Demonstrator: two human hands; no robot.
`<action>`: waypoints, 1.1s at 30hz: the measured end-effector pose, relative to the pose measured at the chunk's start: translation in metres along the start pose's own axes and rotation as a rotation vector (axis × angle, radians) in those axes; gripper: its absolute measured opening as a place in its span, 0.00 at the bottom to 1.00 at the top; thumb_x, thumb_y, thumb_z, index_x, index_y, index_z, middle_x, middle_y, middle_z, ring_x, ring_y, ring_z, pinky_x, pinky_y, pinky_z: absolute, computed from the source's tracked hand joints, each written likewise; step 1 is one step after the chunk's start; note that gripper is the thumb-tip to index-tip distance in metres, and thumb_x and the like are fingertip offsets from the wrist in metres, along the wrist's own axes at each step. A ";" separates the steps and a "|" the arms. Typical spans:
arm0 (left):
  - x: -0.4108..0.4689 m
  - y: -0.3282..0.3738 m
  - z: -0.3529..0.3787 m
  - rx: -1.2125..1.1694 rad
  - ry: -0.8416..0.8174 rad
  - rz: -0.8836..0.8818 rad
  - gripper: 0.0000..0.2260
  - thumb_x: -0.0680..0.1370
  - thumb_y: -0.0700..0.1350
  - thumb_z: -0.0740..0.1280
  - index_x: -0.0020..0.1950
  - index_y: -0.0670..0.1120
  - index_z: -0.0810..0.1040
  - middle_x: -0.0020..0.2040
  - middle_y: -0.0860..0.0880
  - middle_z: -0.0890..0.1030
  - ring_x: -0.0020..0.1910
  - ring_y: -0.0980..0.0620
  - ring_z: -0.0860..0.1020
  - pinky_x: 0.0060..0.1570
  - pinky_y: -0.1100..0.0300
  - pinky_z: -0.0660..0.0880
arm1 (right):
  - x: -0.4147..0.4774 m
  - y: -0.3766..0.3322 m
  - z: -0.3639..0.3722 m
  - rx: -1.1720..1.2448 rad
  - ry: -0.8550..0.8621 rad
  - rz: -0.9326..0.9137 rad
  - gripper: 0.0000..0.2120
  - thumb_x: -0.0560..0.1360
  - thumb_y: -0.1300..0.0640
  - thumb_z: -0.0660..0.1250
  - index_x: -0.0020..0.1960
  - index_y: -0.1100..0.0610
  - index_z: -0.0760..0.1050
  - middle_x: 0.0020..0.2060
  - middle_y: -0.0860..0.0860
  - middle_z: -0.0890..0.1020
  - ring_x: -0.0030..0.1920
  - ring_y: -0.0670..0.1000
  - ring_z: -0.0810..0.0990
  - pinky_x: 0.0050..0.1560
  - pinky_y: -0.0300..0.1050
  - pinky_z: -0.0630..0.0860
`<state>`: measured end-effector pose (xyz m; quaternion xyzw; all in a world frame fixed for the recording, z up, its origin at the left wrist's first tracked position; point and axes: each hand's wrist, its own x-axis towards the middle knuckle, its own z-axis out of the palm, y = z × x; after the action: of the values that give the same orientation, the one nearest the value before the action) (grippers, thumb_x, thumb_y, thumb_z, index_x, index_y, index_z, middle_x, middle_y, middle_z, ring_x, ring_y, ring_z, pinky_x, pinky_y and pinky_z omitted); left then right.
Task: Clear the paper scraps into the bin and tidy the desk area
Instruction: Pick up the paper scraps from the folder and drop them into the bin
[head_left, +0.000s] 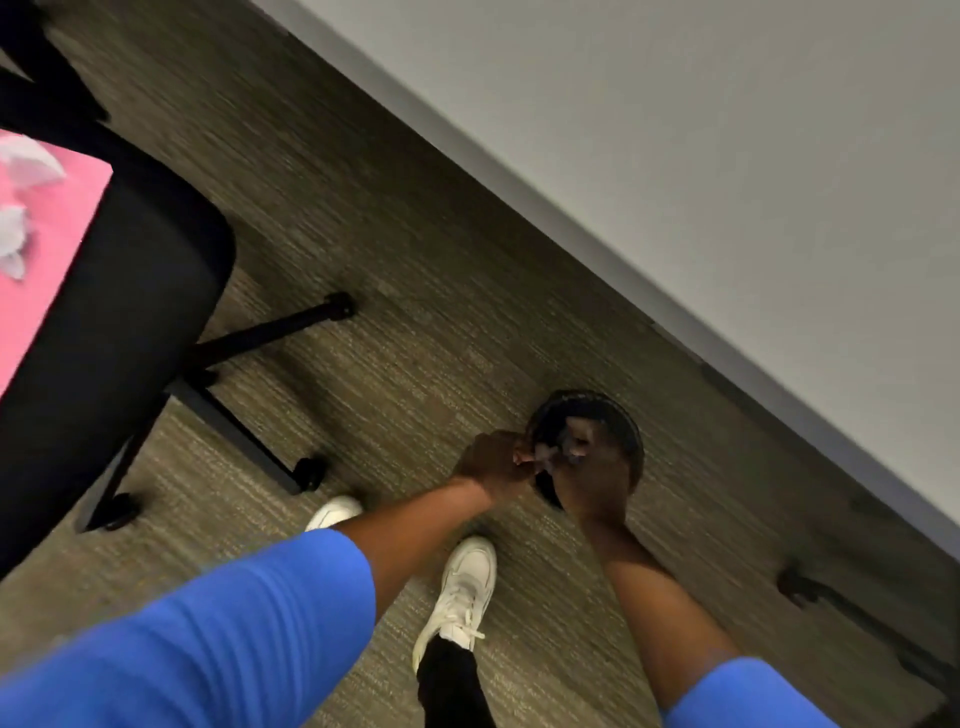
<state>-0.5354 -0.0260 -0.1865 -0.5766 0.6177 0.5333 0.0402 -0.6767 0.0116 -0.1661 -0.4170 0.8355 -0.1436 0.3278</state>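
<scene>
On the far left, white paper scraps (21, 208) lay on a pink desk (47, 270) beside a black chair (130, 312). Over grey-brown carpet (389, 260), the left hand (493, 462), fingers curled, and right hand (592, 467), fingers spread, hovered above the round black bin (618, 415) near the pale wall (727, 130). No writing was readable.

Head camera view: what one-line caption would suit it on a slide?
Both hands, left and right, meet over a round black bin on the carpet, with white paper scraps left on a pink surface nearby.

Round black bin (597, 410) on carpet; white paper scraps (23, 208) on pink desk
</scene>
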 end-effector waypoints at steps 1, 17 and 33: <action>-0.007 -0.006 -0.010 0.022 0.029 -0.002 0.15 0.83 0.50 0.70 0.65 0.43 0.86 0.66 0.41 0.86 0.66 0.42 0.84 0.64 0.53 0.78 | -0.004 -0.015 0.002 0.011 -0.002 -0.030 0.19 0.76 0.60 0.74 0.66 0.58 0.79 0.59 0.58 0.85 0.59 0.60 0.84 0.61 0.61 0.80; -0.152 -0.103 -0.214 -0.286 0.707 -0.125 0.05 0.79 0.51 0.73 0.47 0.50 0.84 0.39 0.55 0.87 0.38 0.56 0.84 0.45 0.52 0.82 | -0.058 -0.285 0.054 -0.045 -0.335 -0.454 0.27 0.76 0.46 0.74 0.73 0.44 0.70 0.65 0.47 0.82 0.55 0.45 0.81 0.56 0.45 0.78; -0.263 -0.244 -0.351 0.051 1.152 -0.474 0.51 0.65 0.72 0.79 0.79 0.48 0.65 0.84 0.45 0.59 0.80 0.41 0.63 0.55 0.43 0.84 | -0.103 -0.482 0.158 -0.319 -0.465 -0.821 0.57 0.65 0.31 0.79 0.83 0.42 0.50 0.84 0.53 0.53 0.83 0.60 0.56 0.74 0.67 0.72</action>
<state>-0.0652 -0.0403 -0.0107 -0.8920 0.4079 0.0983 -0.1683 -0.2360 -0.1966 0.0082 -0.7773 0.5189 -0.0345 0.3540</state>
